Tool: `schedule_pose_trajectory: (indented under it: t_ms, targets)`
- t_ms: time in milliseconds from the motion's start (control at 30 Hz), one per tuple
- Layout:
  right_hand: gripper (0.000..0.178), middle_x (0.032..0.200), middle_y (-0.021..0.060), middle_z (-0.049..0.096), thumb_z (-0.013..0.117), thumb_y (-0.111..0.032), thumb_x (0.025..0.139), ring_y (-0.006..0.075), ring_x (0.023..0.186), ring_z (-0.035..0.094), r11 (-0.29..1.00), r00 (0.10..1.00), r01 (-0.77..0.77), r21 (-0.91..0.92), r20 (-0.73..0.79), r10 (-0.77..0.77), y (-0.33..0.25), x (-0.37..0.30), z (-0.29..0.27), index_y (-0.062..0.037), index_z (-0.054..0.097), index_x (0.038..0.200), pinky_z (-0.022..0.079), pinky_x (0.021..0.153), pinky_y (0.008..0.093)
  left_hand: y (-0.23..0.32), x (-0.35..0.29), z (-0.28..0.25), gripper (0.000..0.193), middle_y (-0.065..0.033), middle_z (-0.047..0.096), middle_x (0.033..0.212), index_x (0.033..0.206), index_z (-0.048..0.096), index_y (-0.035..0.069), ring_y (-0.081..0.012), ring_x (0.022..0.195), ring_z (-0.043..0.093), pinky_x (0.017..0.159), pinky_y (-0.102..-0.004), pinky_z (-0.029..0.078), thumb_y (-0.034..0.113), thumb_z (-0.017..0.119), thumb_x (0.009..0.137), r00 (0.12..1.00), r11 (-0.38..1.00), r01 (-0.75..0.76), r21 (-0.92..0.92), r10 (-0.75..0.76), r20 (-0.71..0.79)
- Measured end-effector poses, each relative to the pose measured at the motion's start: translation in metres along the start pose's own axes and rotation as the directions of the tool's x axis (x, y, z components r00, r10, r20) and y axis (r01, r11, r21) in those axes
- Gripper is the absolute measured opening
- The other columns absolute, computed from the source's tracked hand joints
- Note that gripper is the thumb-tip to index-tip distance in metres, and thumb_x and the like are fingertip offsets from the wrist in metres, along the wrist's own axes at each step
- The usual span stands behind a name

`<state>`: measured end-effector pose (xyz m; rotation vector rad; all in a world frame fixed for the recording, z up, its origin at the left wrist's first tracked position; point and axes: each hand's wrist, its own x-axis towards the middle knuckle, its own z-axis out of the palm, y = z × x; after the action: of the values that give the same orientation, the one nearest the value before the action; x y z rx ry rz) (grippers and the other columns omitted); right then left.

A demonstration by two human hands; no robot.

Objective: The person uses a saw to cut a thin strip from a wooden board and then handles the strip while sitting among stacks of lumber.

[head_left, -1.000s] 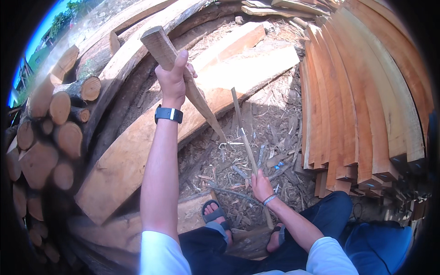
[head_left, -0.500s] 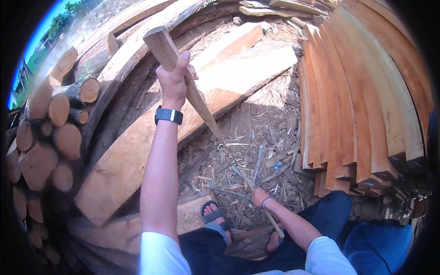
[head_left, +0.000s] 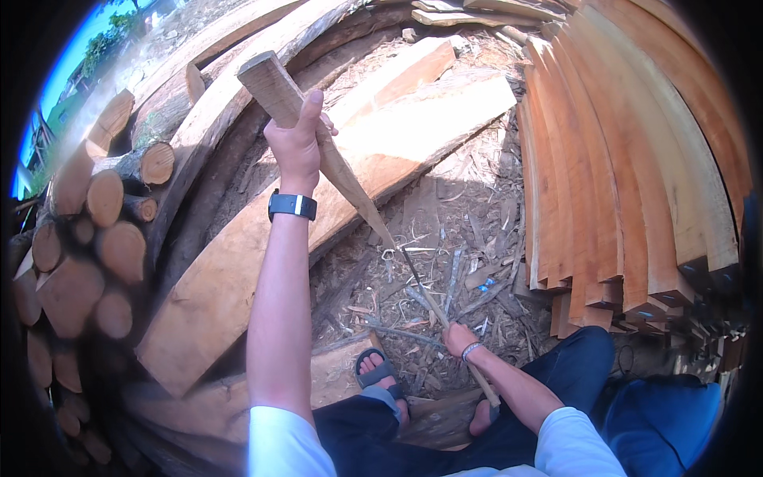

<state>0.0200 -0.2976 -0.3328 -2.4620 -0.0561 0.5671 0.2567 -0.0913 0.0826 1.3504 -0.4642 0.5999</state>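
Note:
A long tapered wooden stake point(head_left: 343, 173) slants across the middle, its thick squared end up at the left and its thin end down toward the right. My left hand point(head_left: 296, 155) is closed round its upper part, thumb laid along the wood. Lower right, my right hand point(head_left: 458, 340) grips a long-handled knife point(head_left: 431, 304), whose pale wooden handle runs back past the wrist. Its narrow dark blade lies at the stake's thin end; whether it touches the wood I cannot tell. A small curled shaving point(head_left: 389, 255) shows beside that end.
Stacked sawn planks point(head_left: 628, 175) rise on the right, cut logs point(head_left: 123, 250) on the left. A broad slab point(head_left: 238, 294) lies behind my left arm. Wood chips point(head_left: 373, 306) cover the ground by my sandalled foot point(head_left: 377, 370). A blue item point(head_left: 660, 421) sits lower right.
The stake's thick end has shifted slightly left and down. My right hand and the knife have moved a little right and down. Both grips stay the same.

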Motion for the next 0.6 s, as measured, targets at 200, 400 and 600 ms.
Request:
schedule_pose_trajectory:
  t_ms: [200,400,600]
  targets:
    - [0.033,0.079,0.0345,0.064,0.049,-0.024,0.097,0.0514,0.08,0.064,0.983,0.983,-0.049,0.175,-0.166,0.078,-0.06,-0.016,-0.036,0.0085,0.055,0.099,0.051,0.075,0.0581,-0.004,0.001,-0.007,0.04,-0.0063,0.062,0.066,0.085,0.06,0.001,-0.0134,0.054,0.062,0.052,-0.0274,0.054,0.036,0.079,0.083,0.993,0.995,-0.047,0.084,0.056,-0.102]
    - [0.033,0.081,0.0351,0.064,0.05,-0.024,0.096,0.0519,0.081,0.064,0.989,0.991,-0.026,0.143,-0.123,0.044,-0.043,-0.014,-0.029,0.0088,0.054,0.1,0.051,0.076,0.0582,-0.006,0.001,0.002,0.04,-0.0079,0.064,0.071,0.086,0.06,-0.001,-0.0135,0.056,0.063,0.05,-0.0267,0.054,0.034,0.08,0.083,0.97,0.976,-0.071,0.204,0.116,-0.215]
    - [0.032,0.083,0.0361,0.063,0.051,-0.023,0.095,0.0514,0.082,0.064,0.994,0.992,-0.043,0.102,-0.117,0.055,-0.027,-0.013,-0.018,0.0078,0.056,0.101,0.051,0.075,0.0575,-0.005,0.001,0.011,0.039,-0.009,0.066,0.074,0.089,0.061,-0.003,-0.0136,0.059,0.064,0.049,-0.027,0.055,0.031,0.08,0.083,0.95,0.97,-0.079,0.228,0.143,-0.277]
